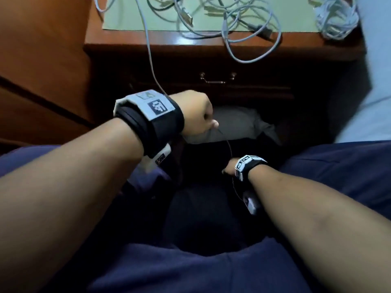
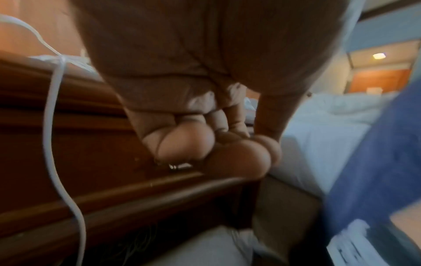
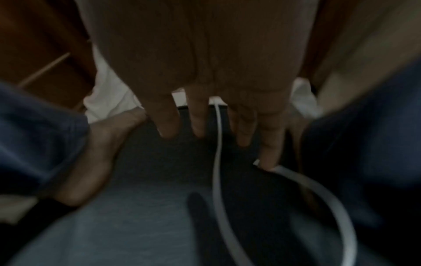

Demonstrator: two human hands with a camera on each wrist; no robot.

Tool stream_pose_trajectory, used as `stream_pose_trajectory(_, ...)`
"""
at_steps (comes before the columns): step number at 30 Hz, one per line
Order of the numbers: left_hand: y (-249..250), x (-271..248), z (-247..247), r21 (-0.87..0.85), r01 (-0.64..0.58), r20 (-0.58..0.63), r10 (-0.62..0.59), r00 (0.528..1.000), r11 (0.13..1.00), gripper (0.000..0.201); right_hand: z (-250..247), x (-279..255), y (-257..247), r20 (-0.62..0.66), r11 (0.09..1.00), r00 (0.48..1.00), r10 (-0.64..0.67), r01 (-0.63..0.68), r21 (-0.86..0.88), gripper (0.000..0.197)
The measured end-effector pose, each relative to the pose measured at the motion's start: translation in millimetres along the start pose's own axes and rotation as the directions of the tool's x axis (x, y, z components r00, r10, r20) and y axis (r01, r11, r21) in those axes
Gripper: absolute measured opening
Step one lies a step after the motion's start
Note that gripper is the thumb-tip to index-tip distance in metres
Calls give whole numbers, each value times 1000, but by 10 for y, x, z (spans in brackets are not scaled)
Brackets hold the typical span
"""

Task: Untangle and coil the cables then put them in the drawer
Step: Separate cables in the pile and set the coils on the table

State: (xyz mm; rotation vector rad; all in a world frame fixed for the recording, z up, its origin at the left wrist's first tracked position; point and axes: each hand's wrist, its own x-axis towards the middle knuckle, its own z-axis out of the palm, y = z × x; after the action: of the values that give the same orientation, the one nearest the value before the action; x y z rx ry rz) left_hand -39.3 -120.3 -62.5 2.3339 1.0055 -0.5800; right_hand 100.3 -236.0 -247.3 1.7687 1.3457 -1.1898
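A tangle of white and grey cables [image 1: 232, 22] lies on the wooden nightstand [image 1: 127, 41]. One white cable [image 1: 150, 60] drops from its top, over the front edge, to my left hand [image 1: 196, 115]. That hand is a fist and pinches the cable at the thumb; in the left wrist view its fingers [image 2: 187, 142] are curled tight and the cable [image 2: 49, 126] hangs at the left. The strand runs on down to my right hand [image 1: 229, 169], low between my knees. There the cable [image 3: 216, 162] passes between straight fingers [image 3: 198, 117] and loops right. The drawer [image 1: 218, 89] is closed.
A coiled white cable bundle [image 1: 336, 20] sits at the nightstand's right edge beside a green mat [image 1: 127, 17]. A grey cloth [image 1: 239, 123] lies under the nightstand. A bed [image 1: 376, 81] stands on the right, a wooden panel [image 1: 42, 60] on the left. My blue-clad legs [image 1: 338, 176] flank the hands.
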Motion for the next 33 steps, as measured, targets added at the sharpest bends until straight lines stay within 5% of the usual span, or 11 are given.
stream_pose_trajectory(4,216,134,385,152,-36,179,8,984,988,34,210,97,-151,150,985,986,-74,96,-141,42)
stream_pose_trajectory(6,357,182,537,115,-78,222,51,974,990,32,149,-27,-153,152,991,988,-9,29,-129,44)
stream_pose_trajectory(11,564,197,757,187,-116,291,58,955,975,32,-39,-113,-49,-63,977,996,67,-53,209,37)
stream_pose_trajectory(14,439,178,758,189,-36,211,-5,977,981,37,-256,-148,-86,-231,934,971,56,31,356,27)
stream_pose_trajectory(19,253,61,641,-48,126,7,-126,992,991,100,-896,-731,-207,-393,806,911,-128,326,493,13)
stream_pose_trajectory(22,286,-107,567,-284,61,-134,-102,986,957,77,-1099,-1195,-134,-404,669,889,-217,437,602,20)
stream_pose_trajectory(25,334,-346,479,-379,-106,-399,-59,915,919,22,-1190,-1741,85,-561,556,786,-258,596,579,19)
stream_pose_trajectory(28,192,-563,305,-492,-248,-624,-140,769,834,25,-1136,-2197,401,-739,557,630,-237,712,428,4)
stream_pose_trajectory(31,-45,-750,101,-748,-465,-659,-447,605,474,32,-951,-2417,744,-801,507,583,-136,735,449,26)
stream_pose_trajectory(33,-115,-888,9,-801,-533,-574,-600,557,272,37,-837,-2524,885,-810,396,586,-40,753,525,34)
